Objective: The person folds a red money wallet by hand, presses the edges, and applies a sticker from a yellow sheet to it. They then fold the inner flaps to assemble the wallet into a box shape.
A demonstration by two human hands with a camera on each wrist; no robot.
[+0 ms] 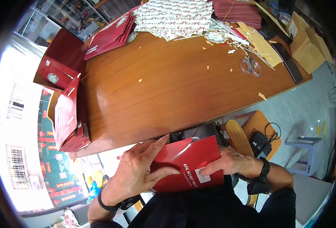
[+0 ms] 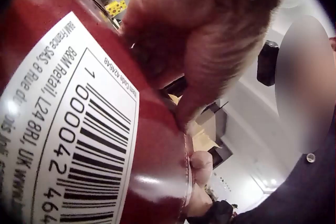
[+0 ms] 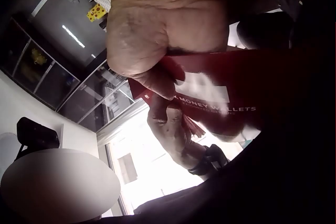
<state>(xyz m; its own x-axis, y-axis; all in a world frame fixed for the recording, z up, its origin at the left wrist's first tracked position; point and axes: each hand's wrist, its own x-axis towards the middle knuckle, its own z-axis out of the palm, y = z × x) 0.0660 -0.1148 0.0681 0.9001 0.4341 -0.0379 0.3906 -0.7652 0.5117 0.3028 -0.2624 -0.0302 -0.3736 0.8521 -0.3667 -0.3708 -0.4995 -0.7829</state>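
- We are holding a red packet in front of the near edge of the brown table, above our lap.
- Our left hand is gripping the left side of the packet. Its thumb is lying on the front, and its pointing finger is reaching along the far side.
- Our right hand is gripping the right side. Its thumb is pressing on the front, over part of a small white square; its other fingers are mostly hiding behind the packet, so we cannot tell how they are bending.
- The front is showing white words that are saying "4PK MONEY WALLETS".
- In the left wrist view, we are seeing a white sticker with black bars and numbers on the packet.
- At the near left of the table, a pile of red packets is leaning beside an open red box.
- More red folders are lying at the far left.
- White sheets with a red and green pattern are lying at the far middle, and a red stack is sitting to their right.
- On the right, clear scissors are lying near a dark phone, and an open brown box is standing at the far right.
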